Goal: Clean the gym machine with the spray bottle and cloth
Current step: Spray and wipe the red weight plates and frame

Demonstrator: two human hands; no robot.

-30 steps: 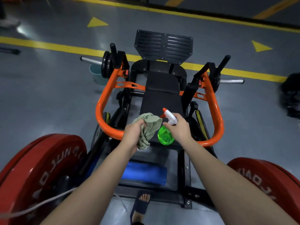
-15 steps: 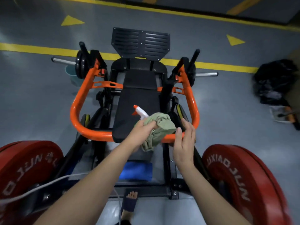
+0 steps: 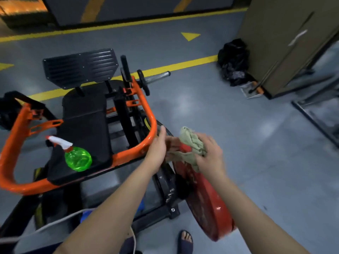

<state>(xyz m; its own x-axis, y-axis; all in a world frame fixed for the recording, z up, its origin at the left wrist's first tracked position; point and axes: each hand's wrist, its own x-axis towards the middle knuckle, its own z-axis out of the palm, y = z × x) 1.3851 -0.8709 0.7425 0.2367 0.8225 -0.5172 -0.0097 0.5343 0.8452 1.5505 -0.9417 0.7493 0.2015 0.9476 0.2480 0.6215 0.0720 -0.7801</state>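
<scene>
Green bottle (image 3: 78, 158) now on pad (image 3: 86, 125)

A black bag (image 3: 233, 61) sits just beside the brown cabinet (image 3: 286, 43). A dustpan (image 3: 251, 90) lies at the cabinet's base, and a yellow triangle (image 3: 189, 36) is beyond the bag.

Both bare forearms reach forward from the near edge and converge right of centre. The left grip (image 3: 157, 147) stands edge-on, fingers straight and together, palm facing right, just beside the cloth (image 3: 190, 142); blur hides whether they touch. The right grip (image 3: 209, 153) lies palm-down, fingers curled over the bunched cloth.
</scene>
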